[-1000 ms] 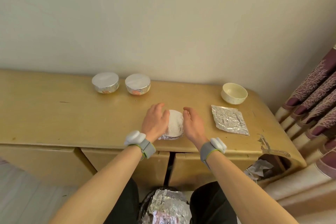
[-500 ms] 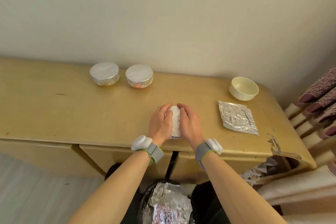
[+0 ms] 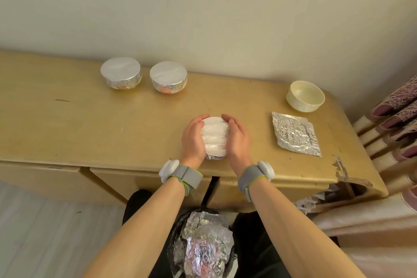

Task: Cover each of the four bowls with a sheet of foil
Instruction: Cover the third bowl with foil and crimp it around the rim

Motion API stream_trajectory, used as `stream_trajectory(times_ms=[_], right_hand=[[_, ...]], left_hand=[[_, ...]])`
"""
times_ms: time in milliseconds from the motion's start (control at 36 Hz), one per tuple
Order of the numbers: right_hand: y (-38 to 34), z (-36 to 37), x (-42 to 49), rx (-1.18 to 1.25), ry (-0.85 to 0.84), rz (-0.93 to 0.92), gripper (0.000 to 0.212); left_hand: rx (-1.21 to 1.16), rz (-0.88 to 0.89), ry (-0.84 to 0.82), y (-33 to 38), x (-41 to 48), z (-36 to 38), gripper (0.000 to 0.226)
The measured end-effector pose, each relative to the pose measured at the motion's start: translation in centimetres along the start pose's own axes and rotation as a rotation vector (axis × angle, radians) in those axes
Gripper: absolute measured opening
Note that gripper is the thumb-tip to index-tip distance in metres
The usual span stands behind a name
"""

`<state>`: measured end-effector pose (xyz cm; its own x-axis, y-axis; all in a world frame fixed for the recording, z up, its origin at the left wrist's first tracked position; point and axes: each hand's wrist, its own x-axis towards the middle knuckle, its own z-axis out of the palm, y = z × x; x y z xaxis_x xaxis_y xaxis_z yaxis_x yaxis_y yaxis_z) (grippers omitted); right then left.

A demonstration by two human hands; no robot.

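Head view: nearest, below the front edge of the desk, a dark bin stands between the person's knees, full of crumpled foil scraps. Both forearms reach up from there, each with a grey wristband at the wrist.

On the desk near its front edge sits the wrapped bowl, foil over its top and down its sides; its contents are hidden. The left hand cups its left side and the right hand cups its right side. Fingers of both curl round the foil-covered wall and their tips nearly meet at the far rim, so the bowl is held between the two palms while it rests on the desk.

To the right of the wrapped bowl, well apart from it, a creased foil sheet lies flat on the desk. Beyond that sheet, farther right and back, stands a cream bowl, uncovered and upright, with nothing seen inside.

Far behind the wrapped bowl and to its left, two covered bowls stand side by side close to the wall: the left covered bowl and the right covered bowl. Each has smooth foil across its mouth and a little of its base showing below.
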<state>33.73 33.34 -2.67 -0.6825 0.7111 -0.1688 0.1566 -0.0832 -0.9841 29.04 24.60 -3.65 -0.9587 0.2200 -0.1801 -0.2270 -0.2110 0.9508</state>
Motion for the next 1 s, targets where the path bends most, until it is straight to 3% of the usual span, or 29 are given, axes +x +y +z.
stream_trajectory(times_ms=[167, 389, 528, 694, 889, 1000], right_hand=[[-0.1, -0.2, 0.2, 0.081, -0.009, 0.122, 0.029], [0.1, -0.5, 0.3, 0.332, -0.064, 0.349, 0.043], [0.4, -1.9, 0.5, 0.343, -0.14, 0.4, 0.063], [0.7, -1.7, -0.1, 0.28, -0.123, 0.35, 0.087], [0.5, -3.1, -0.3, 0.189, -0.043, 0.275, 0.059], [2.5, -4.0, 1.7, 0.032, -0.023, 0.247, 0.064]], left_hand=[[-0.032, -0.004, 0.0, -0.1, 0.0, 0.0, 0.032], [-0.153, -0.109, 0.006, 0.0, 0.1, 0.2, 0.032], [-0.133, -0.222, -0.087, 0.0, 0.7, -0.8, 0.042], [-0.003, -0.207, -0.11, 1.1, 1.1, -2.2, 0.029], [0.38, -0.3, -0.021, 2.2, -0.2, -5.1, 0.041], [0.418, -0.449, -0.098, 3.2, -1.8, -4.7, 0.049]])
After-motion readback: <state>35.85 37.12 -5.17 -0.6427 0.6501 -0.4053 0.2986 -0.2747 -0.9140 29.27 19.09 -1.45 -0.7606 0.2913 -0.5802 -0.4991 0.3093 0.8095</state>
